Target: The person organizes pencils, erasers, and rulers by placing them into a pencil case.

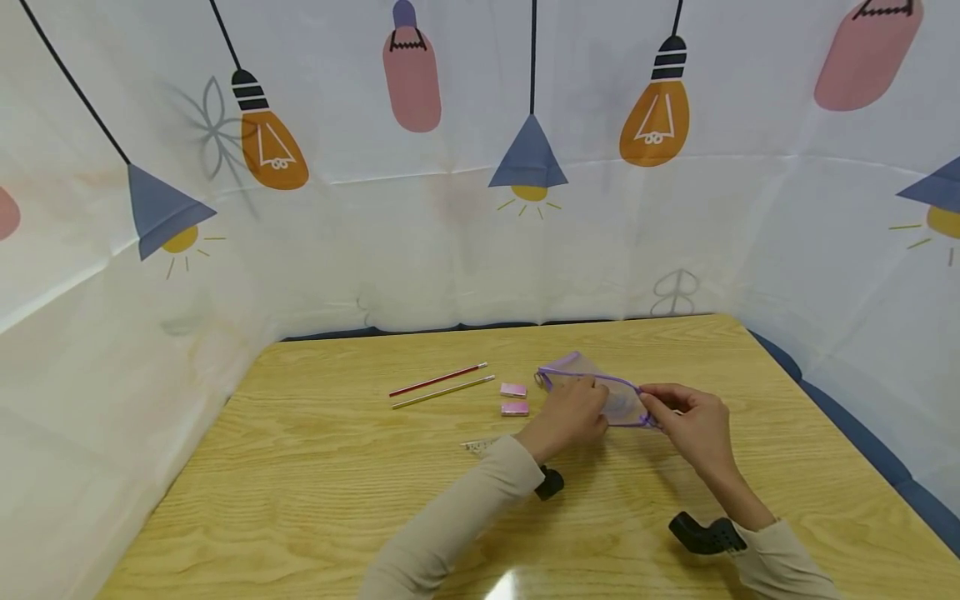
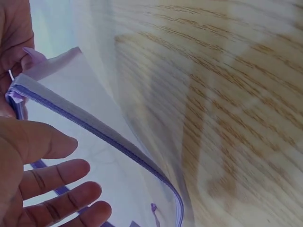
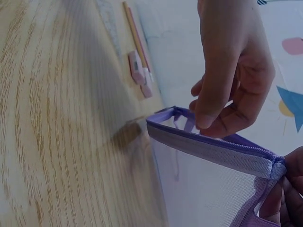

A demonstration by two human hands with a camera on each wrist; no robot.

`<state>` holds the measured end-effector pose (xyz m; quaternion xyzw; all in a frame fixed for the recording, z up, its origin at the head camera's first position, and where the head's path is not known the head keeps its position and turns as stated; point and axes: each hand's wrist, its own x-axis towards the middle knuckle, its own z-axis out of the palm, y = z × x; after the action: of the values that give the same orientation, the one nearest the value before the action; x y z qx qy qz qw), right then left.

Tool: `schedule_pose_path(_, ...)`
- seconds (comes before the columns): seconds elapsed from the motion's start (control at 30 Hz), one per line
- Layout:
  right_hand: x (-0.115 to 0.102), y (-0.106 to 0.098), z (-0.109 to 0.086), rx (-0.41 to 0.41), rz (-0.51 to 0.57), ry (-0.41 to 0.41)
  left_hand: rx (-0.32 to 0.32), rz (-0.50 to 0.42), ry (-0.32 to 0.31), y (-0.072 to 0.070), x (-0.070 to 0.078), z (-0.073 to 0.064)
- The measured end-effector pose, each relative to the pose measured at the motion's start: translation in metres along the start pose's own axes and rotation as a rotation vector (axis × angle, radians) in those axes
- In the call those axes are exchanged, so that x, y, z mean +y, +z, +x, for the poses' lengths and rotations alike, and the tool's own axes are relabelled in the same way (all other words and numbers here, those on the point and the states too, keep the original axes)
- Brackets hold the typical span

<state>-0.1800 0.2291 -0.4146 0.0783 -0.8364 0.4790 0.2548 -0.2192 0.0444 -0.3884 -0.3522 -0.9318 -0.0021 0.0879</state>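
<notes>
Pouch (image 1: 621,408) | corner in right grip (image 1: 697,425) | mouth perhaps touching left grip (image 1: 570,414)

- The table (image 1: 300,500) stands before a curtain (image 1: 450,250).
- Two pencils (image 1: 442,392) lie left of centre on the table, one behind the other.
- Two erasers (image 1: 514,409), one behind the other, lie just right of the pencils.
- A flat strip (image 1: 477,447) lies before the erasers, partly behind the left sleeve (image 1: 465,508).
- The pouch (image 1: 621,407) is right of the erasers, between them and the right hand (image 1: 696,425).
- The left hand (image 1: 572,412) is at its mouth.
</notes>
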Motion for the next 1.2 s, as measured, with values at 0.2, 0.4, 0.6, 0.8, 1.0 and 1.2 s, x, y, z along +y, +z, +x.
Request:
schedule_pose_path(0.2,0.0,0.0,0.001,0.004,0.0,-0.002,0.069,-0.007,0.009,-0.003,-0.004,-0.009)
schedule_pose_path(0.4,0.0,0.0,0.002,-0.001,0.017,-0.001,0.064,-0.038,-0.032,-0.01,-0.01,-0.019)
schedule_pose_path(0.6,-0.001,0.0,0.003,-0.018,0.02,0.002,0.133,-0.041,-0.01,-0.013,-0.018,-0.033)
schedule_pose_path(0.8,0.002,0.002,0.005,-0.03,0.034,0.006,0.188,-0.071,0.021,-0.016,-0.026,-0.047)
schedule_pose_path(1.0,0.003,0.005,0.009,-0.052,0.06,0.013,0.183,-0.083,0.003,-0.021,-0.033,-0.062)
schedule_pose_path(1.2,0.003,0.008,0.011,-0.058,0.101,0.011,0.202,-0.081,-0.002,-0.021,-0.04,-0.074)
